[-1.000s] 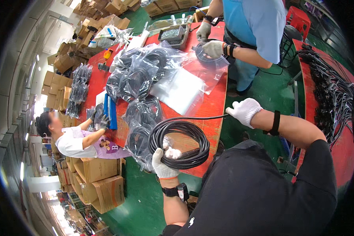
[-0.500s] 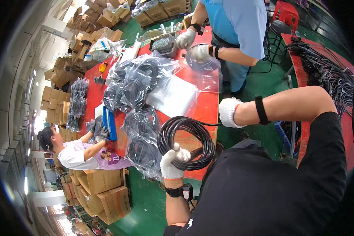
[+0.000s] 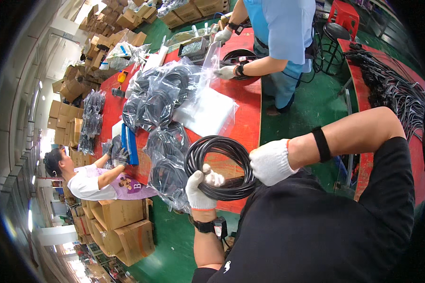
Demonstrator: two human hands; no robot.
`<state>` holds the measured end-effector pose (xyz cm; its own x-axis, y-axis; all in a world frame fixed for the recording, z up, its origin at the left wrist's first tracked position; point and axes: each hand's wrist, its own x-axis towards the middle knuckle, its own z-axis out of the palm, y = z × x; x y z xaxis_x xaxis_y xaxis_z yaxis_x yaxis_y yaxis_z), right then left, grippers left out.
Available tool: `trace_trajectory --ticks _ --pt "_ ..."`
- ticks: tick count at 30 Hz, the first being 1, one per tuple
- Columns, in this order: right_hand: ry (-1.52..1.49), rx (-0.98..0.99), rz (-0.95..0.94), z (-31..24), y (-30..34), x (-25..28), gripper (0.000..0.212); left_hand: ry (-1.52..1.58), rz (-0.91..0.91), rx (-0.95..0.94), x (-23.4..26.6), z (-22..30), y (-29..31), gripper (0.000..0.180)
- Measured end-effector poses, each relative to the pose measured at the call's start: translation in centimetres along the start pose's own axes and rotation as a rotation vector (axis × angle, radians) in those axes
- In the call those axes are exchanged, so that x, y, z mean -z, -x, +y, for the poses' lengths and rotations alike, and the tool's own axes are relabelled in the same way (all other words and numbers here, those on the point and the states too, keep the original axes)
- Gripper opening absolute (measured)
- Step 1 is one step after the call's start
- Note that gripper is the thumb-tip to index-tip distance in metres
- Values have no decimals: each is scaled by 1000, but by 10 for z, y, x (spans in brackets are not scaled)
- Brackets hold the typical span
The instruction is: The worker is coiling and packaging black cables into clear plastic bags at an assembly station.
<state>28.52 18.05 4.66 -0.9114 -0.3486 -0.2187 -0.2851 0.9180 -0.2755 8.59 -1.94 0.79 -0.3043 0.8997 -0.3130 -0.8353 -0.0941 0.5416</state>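
A coil of black cable (image 3: pixel 218 143) is held in front of me above the near edge of the red table. My left hand (image 3: pixel 201 189), in a white knitted glove, is closed around the coil's lower left side. My gloved right hand (image 3: pixel 272 162) is closed at the coil's right side, its fingertips hidden behind the hand, where the cable's loose length ran. Just left of the coil lie bagged black cable coils (image 3: pixel 167 174) in clear plastic. A stack of clear plastic bags (image 3: pixel 207 112) rests beyond it.
Across the red table (image 3: pixel 243 118), a co-worker in blue (image 3: pixel 281 37) handles a plastic bag beside another black coil. A second co-worker (image 3: pixel 97 181) stands at the left near a blue tray (image 3: pixel 129 145). Cardboard boxes (image 3: pixel 130 236) stand below. Many cables (image 3: pixel 392 85) cover the right table.
My right hand has moved left and in to the coil, bringing the loose cable with it. The far co-worker has lifted a plastic bag away from a coil.
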Motion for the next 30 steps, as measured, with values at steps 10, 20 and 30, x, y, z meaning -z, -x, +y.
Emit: trace_trajectory --ticks 10,20,30 --pt "-550 287 538 24 -38 -36 26 -3 85 66 -4 -30 3 26" --pt "-1877 -415 1021 -13 -64 -62 21 -105 175 27 0 -56 -13 18" --pt "-1825 -635 884 26 -18 -79 39 46 10 -158 -8 -37 -16 21"
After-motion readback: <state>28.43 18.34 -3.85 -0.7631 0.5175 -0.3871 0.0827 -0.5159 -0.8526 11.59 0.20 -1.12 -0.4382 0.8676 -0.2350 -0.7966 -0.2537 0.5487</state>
